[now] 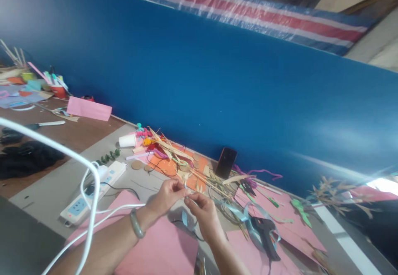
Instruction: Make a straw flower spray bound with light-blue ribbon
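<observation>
My left hand (169, 195) is closed in a pinch, a green bangle (137, 224) on its wrist. Above its fingertips shows a small pale, flower-like dried piece (184, 176), with a bit of light blue at its base. Almost touching it, my right hand (202, 212) is also pinched closed. A light blue ribbon (185, 219) hangs just below the two hands and seems to run up to the right fingertips, which partly hide it. Both hands are raised over a pink sheet (161, 246) on the grey table.
A black glue gun (265, 235) lies right among ribbon loops. Dried stems (169, 144) cover an orange sheet (166, 166) behind. A phone (226, 162) leans on the blue partition (199, 80). Left are a power strip (93, 192), a white cup (127, 141) and a thick white cable (97, 184) crossing close.
</observation>
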A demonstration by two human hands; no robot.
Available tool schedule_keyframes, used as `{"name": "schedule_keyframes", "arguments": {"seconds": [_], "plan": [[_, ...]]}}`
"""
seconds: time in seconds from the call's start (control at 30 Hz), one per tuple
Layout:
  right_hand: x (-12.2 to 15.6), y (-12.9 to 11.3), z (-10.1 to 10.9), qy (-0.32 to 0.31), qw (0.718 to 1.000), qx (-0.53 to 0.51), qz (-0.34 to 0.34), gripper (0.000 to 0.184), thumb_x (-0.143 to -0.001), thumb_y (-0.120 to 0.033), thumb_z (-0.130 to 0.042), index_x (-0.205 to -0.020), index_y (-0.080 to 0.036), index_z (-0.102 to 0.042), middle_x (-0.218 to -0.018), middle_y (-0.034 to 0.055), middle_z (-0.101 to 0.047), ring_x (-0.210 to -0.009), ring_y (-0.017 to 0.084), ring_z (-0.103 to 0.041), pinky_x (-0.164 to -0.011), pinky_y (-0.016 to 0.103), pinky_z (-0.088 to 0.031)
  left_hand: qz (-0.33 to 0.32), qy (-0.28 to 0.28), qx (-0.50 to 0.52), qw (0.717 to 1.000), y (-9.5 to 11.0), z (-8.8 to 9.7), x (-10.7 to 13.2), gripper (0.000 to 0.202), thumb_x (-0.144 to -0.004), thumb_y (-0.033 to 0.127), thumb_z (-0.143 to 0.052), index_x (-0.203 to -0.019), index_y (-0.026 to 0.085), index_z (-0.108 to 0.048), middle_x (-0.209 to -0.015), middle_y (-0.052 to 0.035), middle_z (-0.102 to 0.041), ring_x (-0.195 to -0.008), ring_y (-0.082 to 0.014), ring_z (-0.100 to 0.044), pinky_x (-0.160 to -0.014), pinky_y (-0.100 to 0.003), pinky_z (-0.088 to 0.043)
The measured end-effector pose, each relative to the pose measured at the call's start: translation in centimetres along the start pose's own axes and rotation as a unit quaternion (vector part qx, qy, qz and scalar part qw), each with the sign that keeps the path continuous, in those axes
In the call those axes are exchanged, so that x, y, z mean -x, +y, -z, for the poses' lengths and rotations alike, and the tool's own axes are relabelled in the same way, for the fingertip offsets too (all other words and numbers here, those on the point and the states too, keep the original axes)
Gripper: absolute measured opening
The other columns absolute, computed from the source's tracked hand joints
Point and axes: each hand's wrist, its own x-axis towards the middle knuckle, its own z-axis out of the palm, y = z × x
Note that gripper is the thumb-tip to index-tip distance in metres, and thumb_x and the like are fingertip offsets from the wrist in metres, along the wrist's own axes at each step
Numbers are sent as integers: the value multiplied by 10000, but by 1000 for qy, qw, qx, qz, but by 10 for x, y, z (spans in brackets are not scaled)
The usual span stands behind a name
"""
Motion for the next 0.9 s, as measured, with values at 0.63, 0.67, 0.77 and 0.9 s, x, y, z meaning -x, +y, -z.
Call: {"name": "schedule_keyframes", "arguments": {"seconds": [0.63, 0.67, 0.77, 0.9], "plan": [[-3, 2, 1, -70, 968, -221, -97, 322, -639, -392, -836, -611, -151, -625, -493, -77, -400, -473, 59, -262, -473, 220, -190, 76, -111, 34, 990, 30, -2, 10, 291, -763, 414, -692, -660, 146, -646, -656, 25, -507, -625, -110, -436, -604, -233, -338], [-3, 3, 1, -69, 966, -228, -99, 324, -631, -387, -844, -607, -151, -623, -489, -79, -395, -470, 57, -265, -473, 220, -189, 76, -113, 38, 990, 31, -1, 10, 273, -749, 397, -711, -663, 144, -651, -673, 23, -512, -649, -113, -447, -624, -230, -345], [-4, 6, 3, -61, 967, -223, -103, 320, -620, -374, -858, -603, -154, -625, -480, -82, -396, -465, 56, -286, -472, 220, -195, 84, -102, 42, 990, 27, 0, 9, 258, -738, 367, -727, -655, 145, -628, -660, 32, -502, -651, -108, -443, -643, -225, -345], [-5, 9, 8, -70, 975, -184, -103, 282, -623, -354, -853, -664, -150, -661, -533, -59, -473, -492, 62, -332, -491, 220, -217, 72, -99, 29, 992, 18, 1, 5, 266, -758, 363, -707, -650, 154, -582, -618, 46, -471, -606, -100, -410, -612, -225, -323]]}}
